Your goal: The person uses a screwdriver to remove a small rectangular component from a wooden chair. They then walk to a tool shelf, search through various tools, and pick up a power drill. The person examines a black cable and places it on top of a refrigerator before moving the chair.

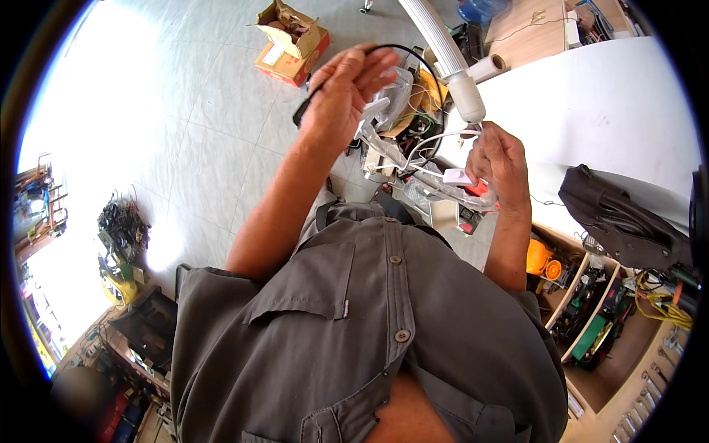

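Note:
My left hand is raised in front of me, fingers loosely curled round a black cable. One dark end of the cable sticks out by the wrist; the other side loops rightward and down. At the right, my right hand is closed just below the grey-white end cap of a long ribbed white tube. Its fingertips pinch a thin white cord at the cap. Beside the lower fingers a small white box like an inline switch shows; whether they grip it I cannot tell.
Below my hands lies a clutter of plastic bags, cords and parts. An open cardboard box stands on the tiled floor. Along the right runs a white table with a dark brown bag; a tool drawer sits nearer.

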### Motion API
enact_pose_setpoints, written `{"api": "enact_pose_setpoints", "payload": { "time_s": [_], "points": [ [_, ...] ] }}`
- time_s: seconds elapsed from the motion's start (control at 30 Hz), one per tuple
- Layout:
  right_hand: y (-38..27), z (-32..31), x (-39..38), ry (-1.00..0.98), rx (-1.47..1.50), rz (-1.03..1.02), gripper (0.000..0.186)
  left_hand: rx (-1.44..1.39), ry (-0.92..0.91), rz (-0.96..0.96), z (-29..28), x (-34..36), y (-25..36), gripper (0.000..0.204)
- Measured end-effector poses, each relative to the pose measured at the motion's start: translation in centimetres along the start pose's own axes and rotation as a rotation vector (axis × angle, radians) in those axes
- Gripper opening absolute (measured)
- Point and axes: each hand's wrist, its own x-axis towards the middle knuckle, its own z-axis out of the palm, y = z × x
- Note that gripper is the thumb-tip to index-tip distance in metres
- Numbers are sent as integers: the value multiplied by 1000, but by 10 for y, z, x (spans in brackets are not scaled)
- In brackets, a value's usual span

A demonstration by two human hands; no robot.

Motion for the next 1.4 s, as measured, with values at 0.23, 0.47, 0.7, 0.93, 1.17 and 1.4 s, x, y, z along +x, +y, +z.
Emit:
{"api": "enact_pose_setpoints", "payload": {
  "time_s": [0.23,0.47,0.7,0.93,1.17,1.4],
  "points": [
    [3,-7,-7,-36,34,-25,35,-109,145,114,-38,12,26,29],
    [3,-5,-9,1,48,14,35,22,244,206,-57,0,20,31],
    [4,-11,-12,65,52,75,35,243,281,250,-69,-15,24,31],
    [12,-10,-14,38,-50,183,29,1096,151,245,-101,-34,5,29],
    [31,-11,-12,30,-68,212,28,435,16,-333,-47,-65,-16,40],
    [48,-5,-15,54,-38,245,29,42,20,-242,-33,-62,-32,39]
  ]
}}
